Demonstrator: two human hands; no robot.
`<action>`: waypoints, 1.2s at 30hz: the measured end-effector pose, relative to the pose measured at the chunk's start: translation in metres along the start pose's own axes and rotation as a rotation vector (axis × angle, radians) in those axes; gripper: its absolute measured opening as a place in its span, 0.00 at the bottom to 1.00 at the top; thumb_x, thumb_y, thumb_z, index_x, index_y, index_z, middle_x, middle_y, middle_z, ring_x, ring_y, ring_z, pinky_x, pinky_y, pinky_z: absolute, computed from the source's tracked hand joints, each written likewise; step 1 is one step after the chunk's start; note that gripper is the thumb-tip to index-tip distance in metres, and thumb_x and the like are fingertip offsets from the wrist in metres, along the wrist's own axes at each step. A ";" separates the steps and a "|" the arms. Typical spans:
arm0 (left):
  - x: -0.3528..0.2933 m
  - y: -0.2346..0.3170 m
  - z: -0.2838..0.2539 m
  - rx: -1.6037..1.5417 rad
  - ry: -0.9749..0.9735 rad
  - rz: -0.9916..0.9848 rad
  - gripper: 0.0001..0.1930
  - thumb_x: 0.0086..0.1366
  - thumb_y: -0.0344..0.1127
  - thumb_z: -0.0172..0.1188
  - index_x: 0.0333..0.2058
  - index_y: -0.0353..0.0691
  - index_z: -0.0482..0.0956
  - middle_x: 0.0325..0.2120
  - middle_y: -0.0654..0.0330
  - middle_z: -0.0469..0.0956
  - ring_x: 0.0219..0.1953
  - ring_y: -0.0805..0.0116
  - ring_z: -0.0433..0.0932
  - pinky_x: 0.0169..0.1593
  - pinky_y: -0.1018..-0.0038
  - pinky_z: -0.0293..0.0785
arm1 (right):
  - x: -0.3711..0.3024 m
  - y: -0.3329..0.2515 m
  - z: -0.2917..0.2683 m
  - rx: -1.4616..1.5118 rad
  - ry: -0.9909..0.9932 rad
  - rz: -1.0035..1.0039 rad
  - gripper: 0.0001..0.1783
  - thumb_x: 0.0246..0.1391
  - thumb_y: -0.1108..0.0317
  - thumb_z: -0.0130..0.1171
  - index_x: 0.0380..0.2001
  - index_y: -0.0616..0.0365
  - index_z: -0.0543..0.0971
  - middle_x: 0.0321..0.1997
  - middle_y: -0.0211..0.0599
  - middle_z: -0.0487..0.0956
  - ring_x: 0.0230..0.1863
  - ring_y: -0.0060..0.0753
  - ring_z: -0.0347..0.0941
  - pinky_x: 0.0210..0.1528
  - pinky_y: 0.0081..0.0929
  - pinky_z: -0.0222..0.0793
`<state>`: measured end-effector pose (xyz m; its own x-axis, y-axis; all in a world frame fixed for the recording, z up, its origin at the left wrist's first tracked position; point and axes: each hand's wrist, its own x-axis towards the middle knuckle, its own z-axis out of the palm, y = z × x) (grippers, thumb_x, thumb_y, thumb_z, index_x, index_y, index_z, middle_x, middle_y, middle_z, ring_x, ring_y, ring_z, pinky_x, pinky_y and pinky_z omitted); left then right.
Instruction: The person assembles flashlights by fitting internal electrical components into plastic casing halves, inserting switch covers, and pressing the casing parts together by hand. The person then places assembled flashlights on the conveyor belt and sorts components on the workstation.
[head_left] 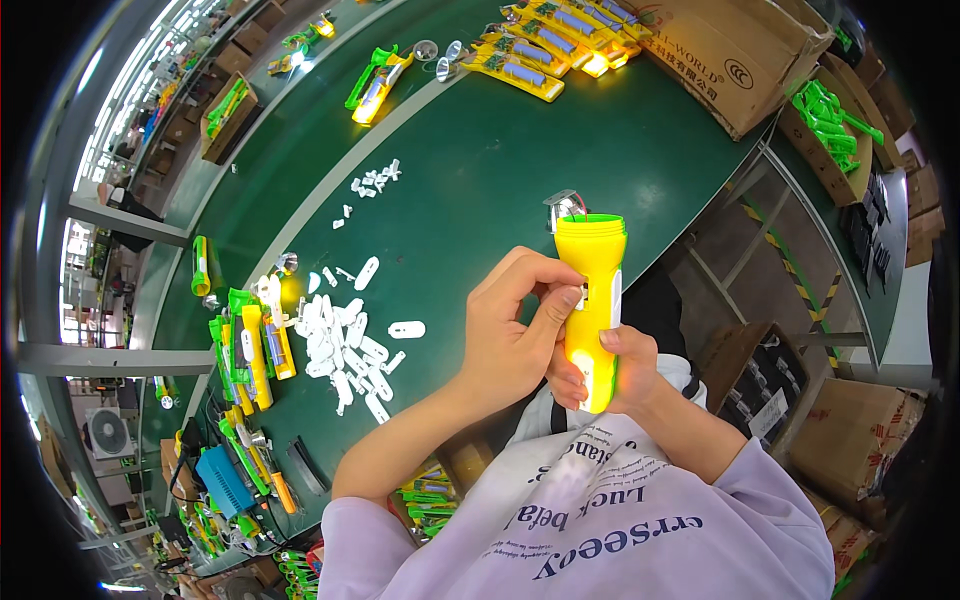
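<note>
Your pale lavender shirt (640,545), with its dark print, lay nearest, and beyond it your 2 hands met at a yellow flashlight body (590,330). It stood nearly upright in front of you, its open green-rimmed mouth away from you and its lower end glowing with warm light. Your right hand (633,370) was wrapped around that lower part, fingers and thumb on opposite sides. Your left hand (515,320) had its thumb and forefinger drawn narrow at a small slot in the body's side — whether they had closed on a small part there, I could not tell. Beside the mouth hung 1 shiny reflector (564,205), with a red wire near it.

On the green table (470,180), to your left, lay a loose heap of white plastic pieces (340,345), with a cluster of smaller white bits (375,180) farther off. Past the heap, yellow and green flashlight parts (252,350) were bunched together. At the far side, opened yellow halves (525,75) with bluish cylinders lay in a row — just beside a cardboard box (700,80).
</note>
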<state>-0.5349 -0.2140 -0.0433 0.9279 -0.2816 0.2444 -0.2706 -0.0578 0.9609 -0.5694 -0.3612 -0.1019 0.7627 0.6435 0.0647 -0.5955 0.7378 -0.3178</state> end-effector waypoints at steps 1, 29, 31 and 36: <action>0.000 0.000 0.001 0.030 0.012 0.022 0.03 0.65 0.23 0.57 0.37 0.31 0.75 0.33 0.60 0.72 0.34 0.75 0.72 0.35 0.80 0.72 | -0.001 0.000 -0.003 0.000 0.000 0.000 0.23 0.52 0.54 0.57 0.42 0.61 0.69 0.21 0.43 0.72 0.16 0.33 0.68 0.20 0.30 0.65; 0.008 -0.011 0.002 -0.369 -0.252 -0.311 0.34 0.73 0.30 0.46 0.69 0.44 0.36 0.53 0.48 0.71 0.52 0.63 0.74 0.55 0.72 0.69 | -0.006 0.000 0.011 -0.081 0.293 0.056 0.14 0.54 0.62 0.53 0.39 0.59 0.70 0.21 0.39 0.69 0.16 0.30 0.65 0.19 0.29 0.64; 0.004 -0.014 0.008 -0.651 -0.176 -0.445 0.32 0.72 0.41 0.52 0.67 0.43 0.48 0.52 0.49 0.73 0.50 0.63 0.76 0.54 0.68 0.73 | -0.003 0.001 0.013 -0.098 0.294 0.039 0.13 0.54 0.62 0.54 0.37 0.60 0.70 0.20 0.39 0.69 0.16 0.30 0.65 0.19 0.29 0.64; 0.004 -0.013 -0.001 -0.645 -0.239 -0.519 0.28 0.68 0.46 0.57 0.60 0.36 0.62 0.49 0.51 0.76 0.48 0.64 0.78 0.53 0.69 0.75 | 0.002 0.004 0.020 -0.296 0.448 0.027 0.09 0.48 0.72 0.58 0.30 0.61 0.69 0.17 0.37 0.68 0.14 0.30 0.65 0.18 0.29 0.62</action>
<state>-0.5270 -0.2137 -0.0545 0.7955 -0.5683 -0.2103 0.4386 0.3004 0.8470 -0.5758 -0.3530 -0.0839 0.8196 0.4636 -0.3365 -0.5691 0.5917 -0.5709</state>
